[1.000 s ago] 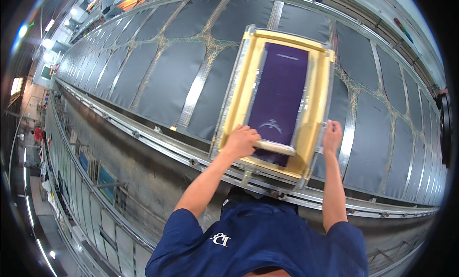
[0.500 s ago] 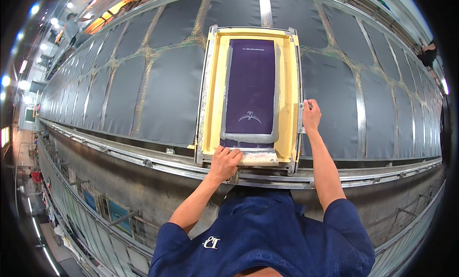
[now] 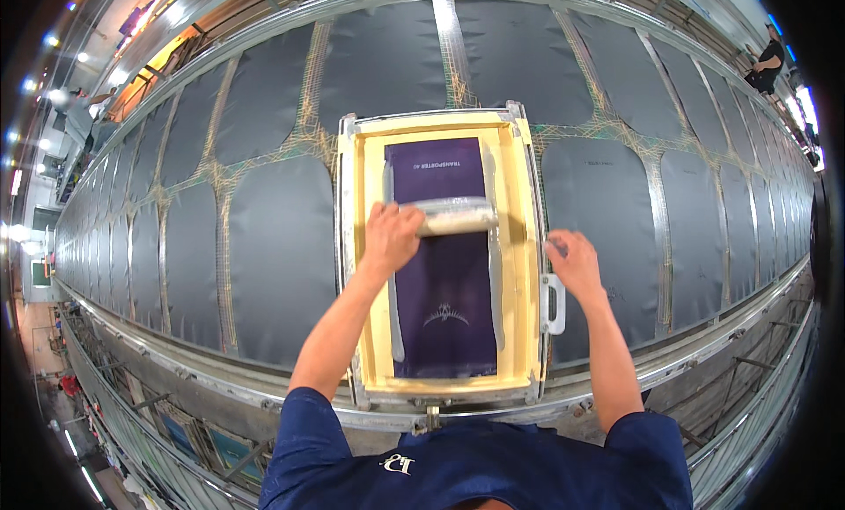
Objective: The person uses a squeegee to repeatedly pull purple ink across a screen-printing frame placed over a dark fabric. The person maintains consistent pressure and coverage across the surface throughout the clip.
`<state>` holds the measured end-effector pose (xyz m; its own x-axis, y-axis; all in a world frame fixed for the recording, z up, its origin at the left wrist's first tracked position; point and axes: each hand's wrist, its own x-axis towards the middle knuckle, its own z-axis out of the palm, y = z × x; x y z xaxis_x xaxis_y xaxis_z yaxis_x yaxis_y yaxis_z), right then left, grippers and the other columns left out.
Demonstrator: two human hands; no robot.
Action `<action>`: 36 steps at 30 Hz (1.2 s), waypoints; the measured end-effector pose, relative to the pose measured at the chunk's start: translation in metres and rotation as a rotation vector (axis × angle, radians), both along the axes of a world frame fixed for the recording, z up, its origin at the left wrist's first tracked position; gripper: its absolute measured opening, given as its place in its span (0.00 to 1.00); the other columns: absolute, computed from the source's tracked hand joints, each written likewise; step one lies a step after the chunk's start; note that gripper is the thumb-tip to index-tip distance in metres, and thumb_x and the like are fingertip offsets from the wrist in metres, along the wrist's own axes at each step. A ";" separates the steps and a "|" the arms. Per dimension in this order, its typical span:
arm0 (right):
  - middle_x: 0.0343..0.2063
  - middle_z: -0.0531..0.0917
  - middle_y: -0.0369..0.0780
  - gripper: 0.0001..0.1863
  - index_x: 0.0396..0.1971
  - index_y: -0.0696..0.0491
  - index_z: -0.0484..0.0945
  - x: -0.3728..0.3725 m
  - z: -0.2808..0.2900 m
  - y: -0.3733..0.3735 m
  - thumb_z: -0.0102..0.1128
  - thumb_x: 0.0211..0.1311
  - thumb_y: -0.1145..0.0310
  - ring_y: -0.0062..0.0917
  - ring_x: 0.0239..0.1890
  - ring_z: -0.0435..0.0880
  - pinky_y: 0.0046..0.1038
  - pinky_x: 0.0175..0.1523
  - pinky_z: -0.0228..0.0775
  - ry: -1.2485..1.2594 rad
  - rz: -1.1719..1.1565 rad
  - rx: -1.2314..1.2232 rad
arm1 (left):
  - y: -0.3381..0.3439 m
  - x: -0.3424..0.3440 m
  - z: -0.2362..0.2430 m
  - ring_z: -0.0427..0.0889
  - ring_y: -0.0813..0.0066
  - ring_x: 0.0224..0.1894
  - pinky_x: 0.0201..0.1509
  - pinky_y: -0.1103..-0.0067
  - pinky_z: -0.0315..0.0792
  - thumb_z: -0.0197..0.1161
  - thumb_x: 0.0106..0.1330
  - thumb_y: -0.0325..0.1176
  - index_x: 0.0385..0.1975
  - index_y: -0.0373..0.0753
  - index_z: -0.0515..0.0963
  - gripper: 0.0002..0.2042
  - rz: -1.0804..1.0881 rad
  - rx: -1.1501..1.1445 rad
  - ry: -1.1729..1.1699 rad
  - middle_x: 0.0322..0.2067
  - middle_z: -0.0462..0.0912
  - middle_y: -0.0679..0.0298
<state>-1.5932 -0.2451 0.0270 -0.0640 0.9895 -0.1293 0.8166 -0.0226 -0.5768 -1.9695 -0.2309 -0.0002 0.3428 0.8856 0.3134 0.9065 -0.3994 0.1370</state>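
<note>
A: What takes up most of the space?
B: A long table [image 3: 446, 39], laid with rows of dark grey panels [image 3: 275, 237] separated by shiny and mesh-like strips.

A: And on top of it?
B: A rectangular frame [image 3: 521, 264], metal outside and yellow inside, directly in front of the person. Its middle is a dark purple screen [image 3: 444, 286].

A: Where's the squeegee [image 3: 464, 216]?
B: Crosswise over the far half of the screen. I can't tell whether its edge is pressing down.

A: Who has it?
B: The left hand [image 3: 392, 239], fingers wrapped around its left end.

A: And the right hand [image 3: 574, 256]?
B: Just beside the frame's right edge, fingers loosely bent; I can't tell if they touch anything.

A: Anything smaller?
B: A white handle [image 3: 554, 306] on that edge, nearer the person than those fingers, and a pale emblem [image 3: 446, 315] low on the screen.
</note>
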 end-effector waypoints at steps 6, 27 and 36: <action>0.56 0.81 0.46 0.26 0.56 0.54 0.79 -0.079 0.051 0.150 0.71 0.62 0.58 0.42 0.59 0.79 0.40 0.66 0.69 0.150 0.418 0.391 | 0.142 -0.018 0.021 0.84 0.56 0.28 0.35 0.65 0.74 0.80 0.48 0.35 0.29 0.43 0.85 0.11 -0.106 -0.081 -0.232 0.24 0.85 0.64; 0.30 0.88 0.43 0.14 0.32 0.50 0.86 -0.129 0.016 0.093 0.75 0.49 0.58 0.41 0.39 0.87 0.41 0.51 0.74 -0.277 0.647 -0.008 | 0.027 0.004 0.035 0.87 0.58 0.34 0.42 0.63 0.76 0.76 0.52 0.44 0.28 0.47 0.85 0.11 0.019 -0.380 -0.057 0.26 0.86 0.62; 0.28 0.87 0.40 0.12 0.29 0.50 0.85 -0.088 0.005 -0.157 0.74 0.42 0.67 0.36 0.39 0.84 0.38 0.55 0.69 -0.161 0.670 0.157 | -0.224 0.036 0.027 0.83 0.65 0.31 0.43 0.69 0.69 0.76 0.43 0.30 0.28 0.47 0.86 0.10 -0.004 -0.282 -0.196 0.28 0.86 0.68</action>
<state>-1.6812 -0.4024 0.0322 -0.6583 0.7513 -0.0469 0.7006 0.5887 -0.4031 -1.9339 -0.4548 0.0270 0.3043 0.9454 0.1167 0.8502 -0.3248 0.4142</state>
